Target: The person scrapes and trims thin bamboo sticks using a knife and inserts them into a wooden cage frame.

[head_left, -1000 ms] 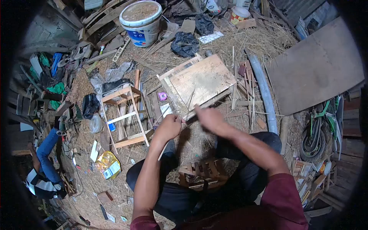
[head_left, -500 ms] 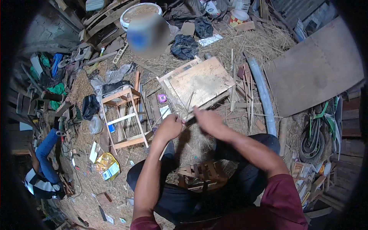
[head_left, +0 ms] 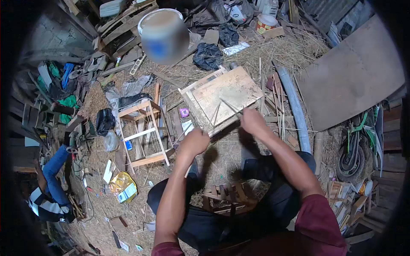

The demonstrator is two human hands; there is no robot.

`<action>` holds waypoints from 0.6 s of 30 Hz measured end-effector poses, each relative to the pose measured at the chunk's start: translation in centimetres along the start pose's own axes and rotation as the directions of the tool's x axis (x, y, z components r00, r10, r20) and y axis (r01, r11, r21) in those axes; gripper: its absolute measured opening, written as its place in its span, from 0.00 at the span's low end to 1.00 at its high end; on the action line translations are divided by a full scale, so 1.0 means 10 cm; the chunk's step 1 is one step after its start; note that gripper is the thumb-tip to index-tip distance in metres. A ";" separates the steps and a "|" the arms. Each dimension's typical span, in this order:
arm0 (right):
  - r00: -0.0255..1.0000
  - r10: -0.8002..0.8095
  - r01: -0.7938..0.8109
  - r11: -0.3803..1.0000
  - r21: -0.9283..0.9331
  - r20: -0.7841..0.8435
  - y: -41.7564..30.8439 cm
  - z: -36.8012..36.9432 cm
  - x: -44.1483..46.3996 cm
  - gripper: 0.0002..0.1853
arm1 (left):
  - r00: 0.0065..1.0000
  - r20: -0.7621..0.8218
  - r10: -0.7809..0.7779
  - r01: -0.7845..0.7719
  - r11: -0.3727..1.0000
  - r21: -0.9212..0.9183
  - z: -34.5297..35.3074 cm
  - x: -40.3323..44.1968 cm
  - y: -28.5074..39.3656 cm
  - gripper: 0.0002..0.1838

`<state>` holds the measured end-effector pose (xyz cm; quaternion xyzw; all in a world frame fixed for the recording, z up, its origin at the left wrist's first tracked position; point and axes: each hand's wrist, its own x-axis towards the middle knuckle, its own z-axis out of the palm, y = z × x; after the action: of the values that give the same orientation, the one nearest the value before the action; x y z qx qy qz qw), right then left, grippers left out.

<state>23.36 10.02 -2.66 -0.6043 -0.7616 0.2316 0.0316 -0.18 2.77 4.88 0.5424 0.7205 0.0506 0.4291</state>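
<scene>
Over the near edge of the pale wooden board (head_left: 235,87), the right hand (head_left: 253,121) is being held farther right than a moment ago, and the gap between it and the left hand (head_left: 195,141) is being widened. A thin dark tool (head_left: 230,106) is being gripped in the right hand's closed fingers, its far end being pointed leftward over the board. The left hand is being kept curled by the board's near corner; how tightly it is being closed, and on what, cannot be told, though a pale strip (head_left: 188,170) is being partly hidden by its forearm. By this parting, the tool seems to be being drawn clear of the left hand.
</scene>
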 end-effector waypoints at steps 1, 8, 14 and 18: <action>0.998 -0.048 0.045 0.995 -0.088 -0.030 0.07 -0.01 0.02 0.15 | 1.000 0.003 -0.012 0.011 1.000 0.026 0.00 -0.03 0.03 0.23; 0.980 -0.139 0.166 0.967 0.192 -0.145 -0.20 0.00 -0.35 0.15 | 0.997 0.058 0.046 -0.055 0.987 0.151 0.12 -0.15 -0.06 0.23; 0.931 -0.363 0.358 0.874 0.330 -0.049 -0.53 0.17 -0.74 0.19 | 0.997 0.022 0.080 -0.081 0.992 0.093 0.13 -0.07 -0.12 0.21; 0.938 -0.292 0.338 0.888 0.311 -0.187 -0.47 0.29 -0.49 0.23 | 0.992 0.094 0.083 -0.081 0.996 -0.032 0.06 -0.13 -0.04 0.19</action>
<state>19.48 3.77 -2.28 -0.4722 -0.7946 0.3094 0.2235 0.01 1.28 5.02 0.5673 0.6754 0.0524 0.4682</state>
